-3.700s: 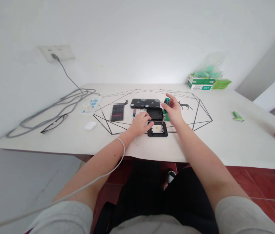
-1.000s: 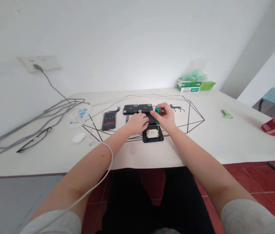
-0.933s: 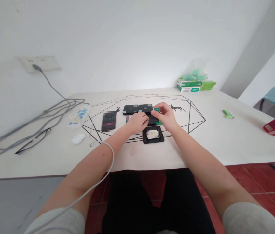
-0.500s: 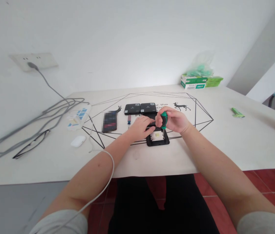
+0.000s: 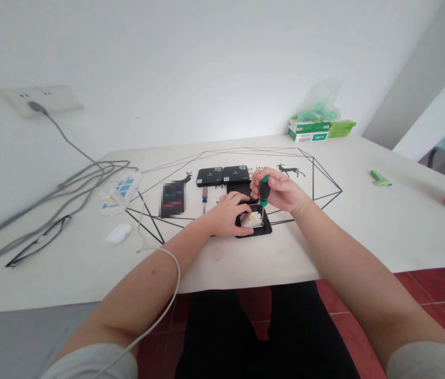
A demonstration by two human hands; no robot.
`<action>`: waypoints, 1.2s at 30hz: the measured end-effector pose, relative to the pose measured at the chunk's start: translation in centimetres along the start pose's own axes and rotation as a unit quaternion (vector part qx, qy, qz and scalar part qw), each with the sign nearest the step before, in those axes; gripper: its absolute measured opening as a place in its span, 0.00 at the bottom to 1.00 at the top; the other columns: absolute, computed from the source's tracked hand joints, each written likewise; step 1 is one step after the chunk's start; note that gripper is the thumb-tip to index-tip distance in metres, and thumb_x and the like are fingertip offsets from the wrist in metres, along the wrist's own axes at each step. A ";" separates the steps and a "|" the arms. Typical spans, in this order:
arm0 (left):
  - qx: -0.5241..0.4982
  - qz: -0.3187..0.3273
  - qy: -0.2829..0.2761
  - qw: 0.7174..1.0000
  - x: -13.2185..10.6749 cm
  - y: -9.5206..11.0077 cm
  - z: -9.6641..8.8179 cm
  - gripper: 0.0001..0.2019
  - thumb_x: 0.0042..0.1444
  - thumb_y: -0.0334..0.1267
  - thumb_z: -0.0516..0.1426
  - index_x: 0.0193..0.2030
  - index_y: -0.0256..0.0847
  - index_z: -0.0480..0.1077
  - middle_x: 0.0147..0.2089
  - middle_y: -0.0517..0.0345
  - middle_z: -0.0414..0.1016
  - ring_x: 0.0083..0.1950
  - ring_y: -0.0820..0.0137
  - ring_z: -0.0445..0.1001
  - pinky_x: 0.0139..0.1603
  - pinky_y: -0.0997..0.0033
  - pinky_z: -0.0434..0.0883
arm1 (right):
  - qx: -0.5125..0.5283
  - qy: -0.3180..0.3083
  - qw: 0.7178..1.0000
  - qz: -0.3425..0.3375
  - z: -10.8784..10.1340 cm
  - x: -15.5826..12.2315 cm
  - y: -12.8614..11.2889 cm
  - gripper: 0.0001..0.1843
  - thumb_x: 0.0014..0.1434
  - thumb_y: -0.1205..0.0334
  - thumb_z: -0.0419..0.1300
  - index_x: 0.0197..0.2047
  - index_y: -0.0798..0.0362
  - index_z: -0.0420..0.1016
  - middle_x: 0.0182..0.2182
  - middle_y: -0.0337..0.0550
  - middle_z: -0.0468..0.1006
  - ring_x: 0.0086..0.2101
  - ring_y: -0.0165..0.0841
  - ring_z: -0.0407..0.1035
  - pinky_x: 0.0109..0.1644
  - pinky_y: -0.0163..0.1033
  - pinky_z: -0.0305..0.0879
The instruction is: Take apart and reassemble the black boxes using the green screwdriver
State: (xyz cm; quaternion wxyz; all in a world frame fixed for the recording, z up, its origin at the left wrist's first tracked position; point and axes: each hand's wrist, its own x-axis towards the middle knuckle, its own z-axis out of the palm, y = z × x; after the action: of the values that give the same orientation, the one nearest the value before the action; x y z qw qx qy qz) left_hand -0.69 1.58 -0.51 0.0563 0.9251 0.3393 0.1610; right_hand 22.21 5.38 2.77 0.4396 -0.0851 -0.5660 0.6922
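An opened black case [image 5: 266, 229] with a white board [image 5: 252, 220] inside lies flat near the front of the table. My right hand [image 5: 285, 190] is wrapped round the handle of a green and black screwdriver [image 5: 264, 190]. The screwdriver stands nearly upright, its tip down at the right side of the board. My left hand [image 5: 228, 215] grips the left part of the case, with thumb and fingers over its edge and board. Just behind the case lies a dark flat cover [image 5: 240, 189], partly hidden by my hands.
Two black boxes [image 5: 209, 177] sit side by side at the back. A second screwdriver [image 5: 205, 196] and a blurred phone [image 5: 173, 199] lie left. Farther left are an earbud case [image 5: 119, 233], a compartment box [image 5: 119, 197], glasses [image 5: 39, 241] and grey cables [image 5: 83, 181]. Green boxes [image 5: 311, 128] stand back right.
My left hand has come down and right onto the left part of the case, its fingers spreading over the board. My right hand keeps the screwdriver at nearly the same spot. The view has shifted slightly.
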 end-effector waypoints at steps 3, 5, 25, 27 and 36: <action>0.000 0.002 -0.013 1.000 0.1 0.2 -0.1 0.22 0.55 0.56 0.69 0.48 0.43 0.78 0.66 0.40 0.68 0.66 0.44 0.64 0.65 0.38 0.63 | 0.025 -0.009 1.000 0.017 -0.1 0.0 -0.2 0.20 0.55 0.46 0.75 0.42 0.48 0.76 0.35 0.38 0.81 0.33 0.33 0.77 0.39 0.41 0.75; 0.003 0.000 -0.017 1.000 0.2 0.4 -0.1 0.22 0.56 0.55 0.68 0.50 0.42 0.78 0.64 0.40 0.69 0.65 0.45 0.65 0.64 0.40 0.63 | 0.035 -0.018 0.999 0.024 -0.1 0.0 -0.2 0.19 0.58 0.46 0.74 0.43 0.48 0.75 0.34 0.37 0.81 0.32 0.33 0.77 0.37 0.41 0.75; 0.003 0.000 -0.003 1.000 0.4 0.8 0.2 0.17 0.57 0.50 0.67 0.47 0.42 0.76 0.63 0.42 0.71 0.65 0.48 0.66 0.66 0.42 0.65 | 0.066 -0.010 0.997 0.033 0.3 0.4 0.2 0.18 0.59 0.46 0.73 0.44 0.47 0.75 0.37 0.37 0.80 0.33 0.32 0.76 0.38 0.41 0.76; 0.007 0.002 -0.007 1.000 0.3 0.7 0.2 0.18 0.57 0.51 0.67 0.48 0.42 0.76 0.64 0.42 0.71 0.66 0.47 0.65 0.66 0.42 0.65 | 0.066 -0.002 0.998 0.021 0.4 0.3 0.1 0.20 0.55 0.47 0.76 0.43 0.48 0.76 0.40 0.37 0.80 0.36 0.31 0.75 0.39 0.40 0.76; -0.026 0.025 0.032 0.999 0.4 0.8 -0.1 0.32 0.61 0.52 0.63 0.68 0.41 0.68 0.61 0.42 0.72 0.61 0.50 0.71 0.66 0.46 0.68 | 0.075 0.074 0.994 -0.006 -0.1 0.8 0.0 0.13 0.54 0.58 0.68 0.44 0.49 0.79 0.33 0.36 0.81 0.32 0.31 0.75 0.37 0.39 0.75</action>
State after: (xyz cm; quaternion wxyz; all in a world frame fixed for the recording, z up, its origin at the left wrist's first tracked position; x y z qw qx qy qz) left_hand 0.01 1.23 -0.14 0.0657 0.9258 0.3137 0.2005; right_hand 21.79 5.97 3.04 0.4901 -0.0995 -0.4786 0.7217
